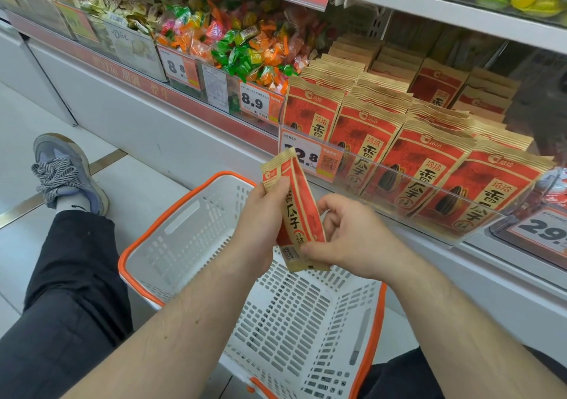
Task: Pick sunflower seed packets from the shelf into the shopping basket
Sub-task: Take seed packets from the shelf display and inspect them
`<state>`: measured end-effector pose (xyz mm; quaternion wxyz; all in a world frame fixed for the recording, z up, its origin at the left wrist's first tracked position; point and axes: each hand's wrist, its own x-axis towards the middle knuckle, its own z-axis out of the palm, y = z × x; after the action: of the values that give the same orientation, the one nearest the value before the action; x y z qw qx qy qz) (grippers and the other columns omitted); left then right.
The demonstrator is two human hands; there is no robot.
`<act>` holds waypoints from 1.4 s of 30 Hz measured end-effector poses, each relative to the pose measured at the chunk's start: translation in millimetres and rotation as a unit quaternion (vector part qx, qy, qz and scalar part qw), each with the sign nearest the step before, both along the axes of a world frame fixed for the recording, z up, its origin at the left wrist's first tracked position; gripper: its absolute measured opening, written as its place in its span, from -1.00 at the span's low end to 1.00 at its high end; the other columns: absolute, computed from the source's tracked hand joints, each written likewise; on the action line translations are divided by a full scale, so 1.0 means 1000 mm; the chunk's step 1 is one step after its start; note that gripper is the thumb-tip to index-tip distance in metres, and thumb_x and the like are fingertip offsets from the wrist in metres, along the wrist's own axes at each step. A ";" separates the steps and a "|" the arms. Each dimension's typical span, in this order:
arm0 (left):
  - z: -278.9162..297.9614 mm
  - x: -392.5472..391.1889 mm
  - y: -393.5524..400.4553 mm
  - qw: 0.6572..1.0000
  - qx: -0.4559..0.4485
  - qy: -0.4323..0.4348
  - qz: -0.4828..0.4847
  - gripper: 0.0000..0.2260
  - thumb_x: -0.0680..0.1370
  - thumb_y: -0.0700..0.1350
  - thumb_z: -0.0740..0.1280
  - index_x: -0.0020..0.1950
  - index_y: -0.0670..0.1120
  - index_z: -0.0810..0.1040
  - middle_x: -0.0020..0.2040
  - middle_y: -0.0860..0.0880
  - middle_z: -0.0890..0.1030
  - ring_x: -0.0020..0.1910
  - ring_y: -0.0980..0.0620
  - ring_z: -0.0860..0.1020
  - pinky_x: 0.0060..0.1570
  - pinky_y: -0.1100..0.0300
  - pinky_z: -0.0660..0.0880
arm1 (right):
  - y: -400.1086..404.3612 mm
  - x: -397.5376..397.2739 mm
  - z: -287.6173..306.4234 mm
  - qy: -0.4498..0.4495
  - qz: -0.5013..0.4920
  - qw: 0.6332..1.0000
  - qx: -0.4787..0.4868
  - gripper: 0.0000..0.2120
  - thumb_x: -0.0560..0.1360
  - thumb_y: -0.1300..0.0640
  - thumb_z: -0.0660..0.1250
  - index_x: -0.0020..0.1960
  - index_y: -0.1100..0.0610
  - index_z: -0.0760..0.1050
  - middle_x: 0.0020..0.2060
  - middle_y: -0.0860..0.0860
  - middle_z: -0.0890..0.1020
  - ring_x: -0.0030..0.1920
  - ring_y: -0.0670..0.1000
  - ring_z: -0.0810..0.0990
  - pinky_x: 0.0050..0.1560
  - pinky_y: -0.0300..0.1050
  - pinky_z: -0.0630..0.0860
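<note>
**Q:** Where is the packet, and what has hold of it?

**A:** One red-and-kraft paper sunflower seed packet (294, 211) is in both my hands, held upright above the white perforated plastic shopping basket with orange rim (184, 197). Left hand (264, 217): fingers curled round the packet's upper left edge, thumb across the front near the top. Right hand (346, 236): thumb and forefinger pinch the bottom seal, other fingers loosely bent behind. Not yet in the basket; no packet visible on the part of the basket floor I can see.

**Q:** Handling notes?

**A:** Judged light. Paper sack, flexible, contents loose, so it should bend mid-body if gripped there. The flat sealed ends look stiffer; best hold is at top or bottom seal. Matte paper, probably not slippery. Not fragile; a short drop into the basket should be safe.

**Q:** Arm pose?

**A:** Both forearms reach forward and converge over the basket, wrists roughly level, left wrist turned inward.

**Q:** Remaining stock?

**A:** Rows of matching sunflower seed packets on the shelf (429, 165) stand upright behind a clear plastic shelf front (383, 205), to the right of my hands.
</note>
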<state>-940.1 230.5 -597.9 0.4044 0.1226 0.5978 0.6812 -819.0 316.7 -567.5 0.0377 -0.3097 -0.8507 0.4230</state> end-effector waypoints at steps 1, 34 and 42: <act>0.000 0.001 -0.001 1.000 0.005 -0.004 0.000 -0.78 0.63 0.09 0.27 0.19 0.04 0.57 -0.03 0.00 0.71 -0.03 0.00 0.68 -0.08 0.00 0.58 | -0.001 -0.001 0.000 -0.005 0.003 1.000 0.002 -0.65 0.27 0.07 0.60 -0.04 -0.03 0.51 -0.43 0.01 0.57 -0.41 0.05 0.58 -0.26 0.18 0.58; -0.010 0.010 -0.007 0.965 0.128 -0.056 -0.223 -0.76 0.38 0.00 0.26 -0.19 -0.17 0.52 -0.28 -0.18 0.52 -0.25 -0.07 0.49 -0.11 0.07 0.42 | -0.003 0.000 0.010 0.151 -0.051 0.978 -0.136 -0.76 0.63 0.22 0.23 -0.20 0.23 0.49 -0.43 0.07 0.58 -0.47 0.01 0.52 -0.40 -0.22 0.46; -0.001 0.001 -0.002 0.991 0.067 -0.107 -0.051 -0.84 0.57 -0.03 0.24 0.03 -0.11 0.47 -0.14 -0.05 0.49 -0.13 -0.02 0.47 -0.02 -0.01 0.41 | 0.002 0.013 0.022 -0.096 0.121 0.987 -0.053 -0.77 0.48 0.02 0.46 -0.18 0.19 0.63 -0.33 0.08 0.69 -0.33 0.02 0.67 -0.11 0.06 0.62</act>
<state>-939.0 228.1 -598.9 0.4915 0.1058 0.4971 0.7072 -805.6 319.1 -545.6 -0.1118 -0.2456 -0.8578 0.4374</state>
